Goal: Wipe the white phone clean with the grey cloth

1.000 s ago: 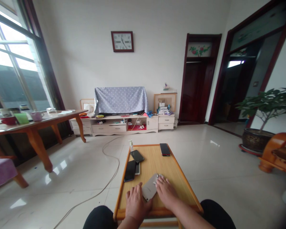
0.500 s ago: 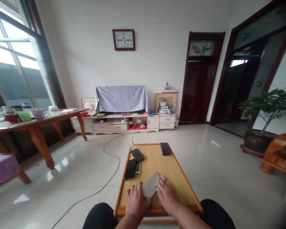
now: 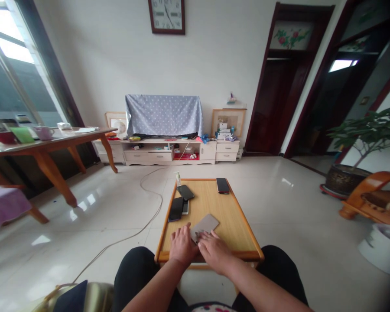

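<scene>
A pale smartphone (image 3: 208, 222) lies back side up at the near end of a small wooden table (image 3: 227, 234). My left hand (image 3: 182, 245) is at the phone's lower left corner, its fingers bent and the thumb along the near edge, holding it. Across the near part of the phone's back lies my right hand (image 3: 214, 251), fingers together and pressing down. A small greyish-white crumpled thing shows at its fingertips, too small to name. Beyond my left hand rest a dark phone (image 3: 176, 209), a white-edged phone (image 3: 185, 207) partly under it, and another black phone (image 3: 185, 192).
A pump bottle (image 3: 177, 178) stands at the table's far left corner, a black phone (image 3: 222, 185) at the far right. A cable (image 3: 143, 240) runs along the floor on the left. My knees flank the table. A white bucket (image 3: 381, 249) stands at the right.
My right hand has slid down and left over the phone's back, from its upper right part to the near end. My left hand stays at the phone's corner. The view has tilted down.
</scene>
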